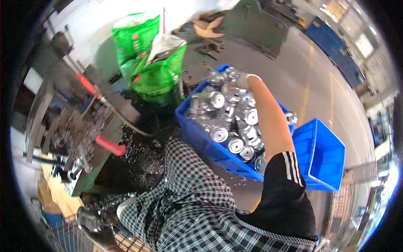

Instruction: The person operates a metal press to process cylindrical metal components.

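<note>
At the lower left, my left hand (103, 237) is closed around a silver cylindrical metal part (90, 220), above a wire basket. My right arm stretches forward over a blue plastic crate (210, 150) heaped with similar shiny metal parts (219, 134), many showing round ends with a centre hole. Up at the crate's far end, my right hand (244, 81), in a white glove, is among the parts. Its fingers are blurred and mostly hidden, so whether they grip a part does not show.
A second blue crate (325, 157) stands right of the full one. Green sacks (157, 75) sit beyond on the left. A machine with a red-handled lever (111, 145) and scattered metal scraps (145, 161) is close by on the left. A wire basket (126, 243) is at the lower edge.
</note>
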